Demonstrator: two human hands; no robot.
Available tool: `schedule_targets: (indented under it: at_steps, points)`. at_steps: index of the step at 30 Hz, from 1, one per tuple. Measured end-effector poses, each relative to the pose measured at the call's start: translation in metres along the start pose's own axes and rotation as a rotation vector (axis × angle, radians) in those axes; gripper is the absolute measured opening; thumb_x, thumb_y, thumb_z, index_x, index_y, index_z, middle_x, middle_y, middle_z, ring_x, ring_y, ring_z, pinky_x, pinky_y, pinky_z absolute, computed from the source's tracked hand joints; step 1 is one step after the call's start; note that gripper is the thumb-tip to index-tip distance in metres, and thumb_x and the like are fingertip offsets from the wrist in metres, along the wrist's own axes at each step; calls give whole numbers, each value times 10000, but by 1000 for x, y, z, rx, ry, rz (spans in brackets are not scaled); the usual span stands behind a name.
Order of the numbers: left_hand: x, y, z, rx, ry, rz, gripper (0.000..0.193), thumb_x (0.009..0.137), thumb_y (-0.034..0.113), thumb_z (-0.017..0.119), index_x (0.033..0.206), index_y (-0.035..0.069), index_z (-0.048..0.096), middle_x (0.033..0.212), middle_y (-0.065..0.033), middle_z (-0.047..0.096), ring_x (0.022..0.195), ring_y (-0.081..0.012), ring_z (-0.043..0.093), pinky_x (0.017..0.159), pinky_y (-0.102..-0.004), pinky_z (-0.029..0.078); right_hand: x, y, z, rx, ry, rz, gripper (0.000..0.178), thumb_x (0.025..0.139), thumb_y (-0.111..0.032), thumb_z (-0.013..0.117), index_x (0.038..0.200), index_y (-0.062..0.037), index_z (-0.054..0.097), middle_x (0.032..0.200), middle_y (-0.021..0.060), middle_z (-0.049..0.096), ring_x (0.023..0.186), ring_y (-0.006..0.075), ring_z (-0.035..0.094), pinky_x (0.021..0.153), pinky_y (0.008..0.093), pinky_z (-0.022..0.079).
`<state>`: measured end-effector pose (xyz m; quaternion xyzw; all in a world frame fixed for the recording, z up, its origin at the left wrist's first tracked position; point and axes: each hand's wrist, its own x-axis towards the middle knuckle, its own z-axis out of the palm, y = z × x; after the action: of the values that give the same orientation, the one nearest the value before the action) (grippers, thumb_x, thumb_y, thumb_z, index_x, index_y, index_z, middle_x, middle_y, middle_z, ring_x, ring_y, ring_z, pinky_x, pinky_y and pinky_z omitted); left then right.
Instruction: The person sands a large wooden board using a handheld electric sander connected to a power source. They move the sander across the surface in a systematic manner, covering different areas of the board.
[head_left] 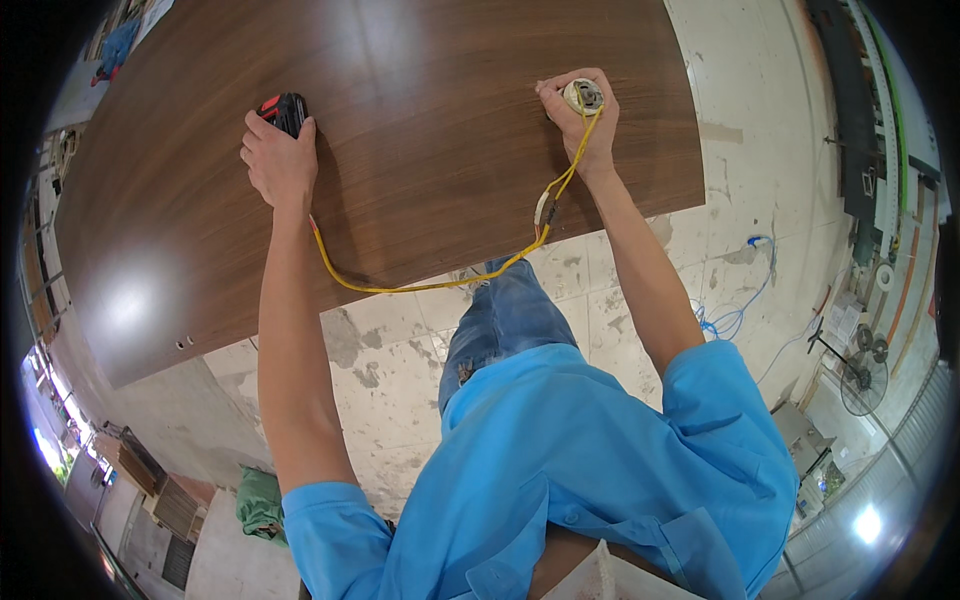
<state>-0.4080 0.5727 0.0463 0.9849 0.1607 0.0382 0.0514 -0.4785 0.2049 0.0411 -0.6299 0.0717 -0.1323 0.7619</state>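
Note:
Over a dark brown wood-grain board (430,150), my left hand (279,160) is closed around a black and red battery pack (284,113), the kind used on power tools. Farther right, the fingers of my right hand (598,135) wrap a round, whitish electrical fitting (584,96) whose open face shows dark metal parts. Yellow wires (572,172) run out of the fitting to a spliced stretch with dark wrapping. From there a yellow cable (430,287) sags along the board's near edge and rises to my left wrist, where its end is hidden.
Pale, patchy floor tiles (380,375) lie below the board's near edge. A loose blue cable (735,318) is on the floor to the right, with a black fan (863,385) beyond it. At lower left sits a green sack (260,503).

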Motion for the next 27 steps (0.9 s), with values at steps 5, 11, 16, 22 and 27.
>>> schedule_targets:
  at_steps: [5,11,16,22,27]
  points:
    - [11,2,1,-2,-6,-8,873,887,497,786,1506,29,385,1368,-253,582,1306,-445,561,1030,-543,524,9,-3,1,-105,-22,-76,233,910,1,805,1019,-49,605,945,65,720,895,110,688,786,265,581]
    - [25,5,3,-1,9,7,883,877,495,794,1504,27,385,1363,-256,586,1294,-449,567,1019,-546,531,36,-4,13,-46,-26,-60,216,920,2,796,1024,-49,613,982,86,740,946,138,719,818,281,592]
    - [36,9,2,-9,3,-6,884,875,494,795,1505,25,389,1364,-256,586,1292,-449,568,1022,-544,531,44,-4,18,-147,-23,-13,196,938,3,774,1040,-35,611,998,106,734,1019,205,728,980,378,588]
    - [52,13,4,-5,14,-3,891,879,499,789,1517,24,387,1369,-256,585,1291,-449,567,1027,-546,528,72,0,20,-66,-32,-89,239,905,-4,817,1021,-46,612,980,69,739,930,114,696,813,277,589]
    - [61,15,4,0,9,1,898,880,496,788,1527,26,380,1368,-255,587,1290,-448,567,1024,-544,529,76,3,25,-161,18,78,200,943,16,764,1053,-30,603,1007,109,739,1018,205,730,943,358,598]
